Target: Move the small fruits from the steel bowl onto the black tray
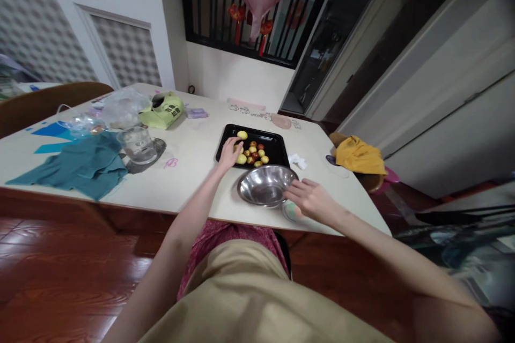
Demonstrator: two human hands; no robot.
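Observation:
A black tray [277, 146] on the table holds several small round fruits [255, 156], some yellow and some reddish brown, with larger yellow ones at its left side. My left hand [230, 154] reaches over the tray's left edge, fingers curled about a yellow round fruit [240, 149] that they partly cover. Another yellow fruit [242, 135] lies just beyond the fingertips. In front of the tray, overlapping its near edge, stands a bare steel bowl [265, 186]. At the bowl's right rim is my right hand [309, 198], its fingers stretched out and holding nothing that I can see.
Crumpled white tissue [298, 161] lies right of the tray. On the table's left are a teal cloth [86, 163], a clear plastic container [139, 144], a green bag [163, 111] and clear plastic [124, 107]. A yellow cloth [359, 155] hangs over a chair at right.

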